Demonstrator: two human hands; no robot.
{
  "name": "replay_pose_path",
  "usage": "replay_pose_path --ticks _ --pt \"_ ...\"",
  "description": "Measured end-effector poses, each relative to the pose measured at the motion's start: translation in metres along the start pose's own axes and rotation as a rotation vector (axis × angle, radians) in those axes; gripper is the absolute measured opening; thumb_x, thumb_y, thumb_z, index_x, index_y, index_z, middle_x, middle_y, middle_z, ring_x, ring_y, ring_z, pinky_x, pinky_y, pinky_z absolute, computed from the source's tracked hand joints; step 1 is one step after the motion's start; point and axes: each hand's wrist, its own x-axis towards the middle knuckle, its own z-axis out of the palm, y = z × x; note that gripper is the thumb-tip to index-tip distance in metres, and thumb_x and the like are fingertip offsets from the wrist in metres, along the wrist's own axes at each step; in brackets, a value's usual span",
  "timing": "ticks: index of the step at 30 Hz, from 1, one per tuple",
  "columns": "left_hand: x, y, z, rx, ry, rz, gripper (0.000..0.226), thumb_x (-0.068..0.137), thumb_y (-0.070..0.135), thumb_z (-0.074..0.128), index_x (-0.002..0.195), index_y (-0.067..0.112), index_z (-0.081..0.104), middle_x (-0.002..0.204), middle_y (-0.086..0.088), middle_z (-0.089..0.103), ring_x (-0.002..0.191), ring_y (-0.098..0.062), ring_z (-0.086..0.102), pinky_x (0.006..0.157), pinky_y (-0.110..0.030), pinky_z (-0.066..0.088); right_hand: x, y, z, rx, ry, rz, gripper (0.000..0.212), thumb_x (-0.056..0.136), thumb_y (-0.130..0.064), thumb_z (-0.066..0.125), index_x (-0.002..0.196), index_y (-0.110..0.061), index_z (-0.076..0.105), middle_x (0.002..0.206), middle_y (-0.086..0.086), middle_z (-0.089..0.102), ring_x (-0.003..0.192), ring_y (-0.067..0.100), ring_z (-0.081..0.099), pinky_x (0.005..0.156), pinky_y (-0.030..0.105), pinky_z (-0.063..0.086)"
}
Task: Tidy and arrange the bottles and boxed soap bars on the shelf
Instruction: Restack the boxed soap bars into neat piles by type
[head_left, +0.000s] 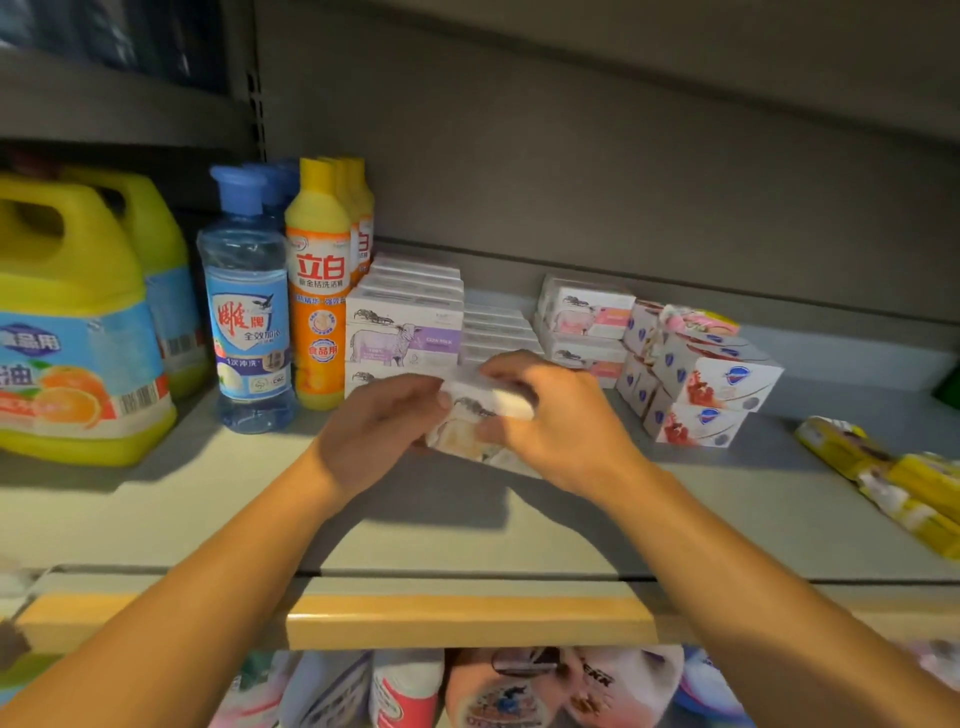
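Observation:
Both hands hold white soap boxes (480, 421) just above the shelf (208, 499), in front of the purple-label stack. My left hand (384, 431) grips their left side; my right hand (550, 421) curls over their top and right side. Behind them stands a stack of white soap boxes with a sheep picture (405, 332), with lower flat boxes (496, 330) beside it. Pink-label boxes (582, 317) and red-and-blue boxes (706, 384) lie to the right. A blue-capped clear bottle (249, 312) and an orange bottle (318, 291) stand at the left.
Two large yellow jugs (78, 332) fill the far left. Yellow packets (904, 478) lie at the right edge. The shelf's front lip has a wooden price rail (467, 618). More products sit on the shelf below (519, 691).

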Motion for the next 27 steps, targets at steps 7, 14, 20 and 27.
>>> replay_pose_path --ticks 7,14,20,27 --pt "0.0 -0.006 -0.001 -0.086 -0.04 -0.077 0.016 0.093 0.015 0.063 0.087 0.017 0.078 0.09 -0.007 0.077 0.087 -0.021 0.074 0.071 -0.026 0.06 -0.02 0.013 0.024 0.372 0.234 0.064 0.041 0.071 -0.029 0.078 0.109 -0.035 0.066 0.1 -0.02 0.065 0.091 -0.007 0.062 0.074 0.01 0.049" --pt "0.005 -0.011 -0.005 -0.455 0.053 -0.272 0.035 0.08 0.031 0.069 0.102 0.004 0.071 0.1 -0.018 0.075 0.089 -0.034 0.074 0.068 -0.035 0.061 -0.036 0.031 0.039 0.498 0.147 0.038 0.08 0.072 -0.022 0.075 0.139 -0.041 0.037 0.129 -0.006 0.053 0.112 0.001 0.057 0.09 0.023 0.052" --pt "0.006 -0.012 -0.004 -0.427 0.046 -0.285 0.017 0.095 0.022 0.06 0.109 0.014 0.065 0.088 -0.018 0.075 0.067 -0.031 0.073 0.054 -0.03 0.058 -0.037 0.034 0.036 0.631 0.215 0.115 0.068 0.062 -0.042 0.077 0.125 -0.04 0.053 0.11 -0.008 0.066 0.097 0.005 0.065 0.083 0.025 0.055" --pt "0.0 -0.005 0.002 -0.319 -0.027 -0.237 0.049 0.064 0.049 0.083 0.089 0.008 0.072 0.069 -0.021 0.069 0.055 -0.026 0.066 0.049 -0.027 0.056 -0.036 0.033 0.028 0.739 0.217 0.417 0.045 0.068 -0.065 0.061 0.082 -0.023 0.068 0.076 -0.003 0.07 0.057 0.017 0.067 0.051 0.025 0.051"
